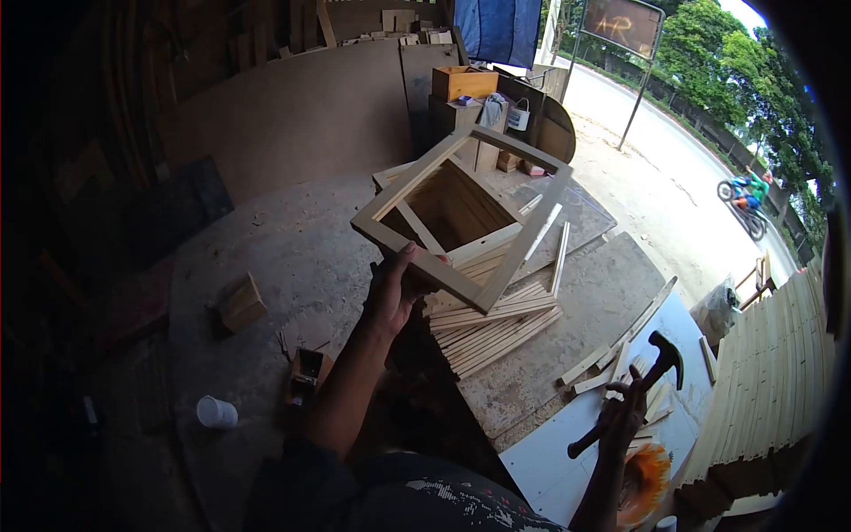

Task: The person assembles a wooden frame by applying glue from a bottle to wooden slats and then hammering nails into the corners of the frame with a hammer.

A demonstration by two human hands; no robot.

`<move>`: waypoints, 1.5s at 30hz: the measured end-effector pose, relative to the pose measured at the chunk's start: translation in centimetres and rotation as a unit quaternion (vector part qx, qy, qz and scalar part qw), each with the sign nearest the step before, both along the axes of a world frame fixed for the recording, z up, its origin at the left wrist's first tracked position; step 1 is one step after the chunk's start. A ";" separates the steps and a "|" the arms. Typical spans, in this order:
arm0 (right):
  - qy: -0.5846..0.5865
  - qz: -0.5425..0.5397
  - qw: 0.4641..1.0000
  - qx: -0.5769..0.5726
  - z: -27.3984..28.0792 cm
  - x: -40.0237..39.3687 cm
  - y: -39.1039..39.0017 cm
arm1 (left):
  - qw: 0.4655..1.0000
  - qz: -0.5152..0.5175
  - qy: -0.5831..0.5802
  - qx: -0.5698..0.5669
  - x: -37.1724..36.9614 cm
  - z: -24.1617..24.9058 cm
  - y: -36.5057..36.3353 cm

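Observation:
My left hand (394, 288) grips one side of a rectangular wooden frame (412, 176), holding it tilted in the air. Through the frame's opening a wooden box (452, 208) shows on the surface beyond. Just below it lies a stack of thin wooden slats (501, 332). On the right, my right hand (622, 412) is closed around the handle of a claw hammer (667, 356), its head pointing up and away from me. The hammer is apart from the frame. Beneath the right hand are wood strips and an orange-and-white round object (647, 483).
A white cup (217, 412), a wooden block (241, 306) and a small open box (308, 368) sit to the left. A white board (541, 465) and many stacked wood pieces (762, 381) stand right. Beyond, a person rides a motorbike (745, 206) on the road.

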State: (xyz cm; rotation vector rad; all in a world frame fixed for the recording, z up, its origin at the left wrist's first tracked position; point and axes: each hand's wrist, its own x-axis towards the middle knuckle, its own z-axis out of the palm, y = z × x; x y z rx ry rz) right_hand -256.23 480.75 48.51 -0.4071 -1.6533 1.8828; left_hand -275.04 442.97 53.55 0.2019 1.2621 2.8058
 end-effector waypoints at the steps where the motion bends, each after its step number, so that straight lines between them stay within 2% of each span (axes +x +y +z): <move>1: -0.018 -0.011 1.000 -0.008 -0.7 1.0 0.0 | 0.998 -0.001 0.024 0.061 -1.7 -1.1 1.1; 2: -0.036 -0.023 0.999 -0.017 -1.4 1.9 -0.1 | 0.994 -0.021 0.018 0.108 -3.0 -1.7 1.9; 4: -0.053 -0.052 0.996 -0.045 -2.4 3.5 -0.5 | 0.990 0.026 0.041 0.134 -4.9 -1.8 4.5; 6: -0.054 -0.087 0.991 -0.085 -3.3 5.0 -0.7 | 0.983 0.067 0.003 0.172 -5.8 -1.1 7.0; 10: -0.067 -0.172 0.975 -0.126 -5.8 7.7 -0.1 | 0.969 0.112 -0.036 0.217 -11.9 -5.1 10.7; 12: -0.067 -0.196 0.970 -0.124 -6.0 8.4 -0.4 | 0.962 0.120 -0.069 0.237 -13.5 -5.2 11.8; 15: -0.092 -0.222 0.961 -0.135 -5.7 9.5 -1.0 | 0.950 0.163 -0.105 0.245 -13.8 -4.5 14.2; 22: -0.085 -0.236 0.958 -0.141 -6.7 9.9 -1.8 | 0.938 0.179 -0.142 0.259 -13.4 -4.3 16.7; 25: -0.095 -0.232 0.957 -0.144 -6.4 9.5 -2.4 | 0.952 0.171 -0.133 0.214 -12.8 -4.3 16.2; 28: -0.103 -0.226 0.958 -0.145 -6.6 9.3 -2.7 | 0.971 0.120 -0.129 0.160 -11.4 -4.5 14.5; 29: -0.104 -0.218 0.959 -0.146 -6.8 9.2 -2.7 | 0.980 0.074 -0.126 0.138 -11.5 -5.7 13.8; 30: -0.106 -0.211 0.961 -0.146 -6.9 9.2 -2.7 | 0.987 -0.027 -0.130 0.091 -11.0 -5.9 12.6; 32: -0.118 -0.199 0.964 -0.135 -7.0 9.1 -2.8 | 0.964 -0.229 -0.131 -0.003 -9.3 -4.7 9.8; 33: -0.128 -0.193 0.965 -0.123 -6.9 8.9 -3.0 | 0.955 -0.272 -0.085 -0.082 -8.3 -3.7 8.6; 34: -0.138 -0.187 0.966 -0.111 -6.8 8.7 -3.1 | 0.965 -0.194 0.004 -0.177 -8.7 -3.6 8.3; 35: -0.137 -0.187 0.967 -0.107 -6.7 8.5 -3.4 | 0.952 -0.111 0.093 -0.268 -9.2 -3.6 8.1; 36: -0.141 -0.183 0.968 -0.102 -6.6 8.4 -3.4 | 0.918 -0.025 0.179 -0.352 -9.7 -3.5 7.9; 37: -0.146 -0.179 0.968 -0.096 -6.6 8.3 -3.5 | 0.808 0.144 0.287 -0.495 -10.0 -1.6 7.5; 40: -0.147 -0.164 0.971 -0.096 -6.1 7.9 -4.1 | 0.596 0.266 0.384 -0.653 -14.0 -2.3 6.9; 41: -0.147 -0.160 0.971 -0.098 -6.1 7.8 -4.3 | 0.602 0.116 0.281 -0.738 -14.8 -1.9 6.5; 44: -0.149 -0.152 0.972 -0.105 -6.2 7.8 -4.7 | 0.572 -0.100 0.228 -0.782 -16.6 -1.8 6.2; 45: -0.149 -0.150 0.971 -0.109 -6.3 7.8 -4.9 | 0.568 -0.093 0.235 -0.783 -16.8 -2.0 6.2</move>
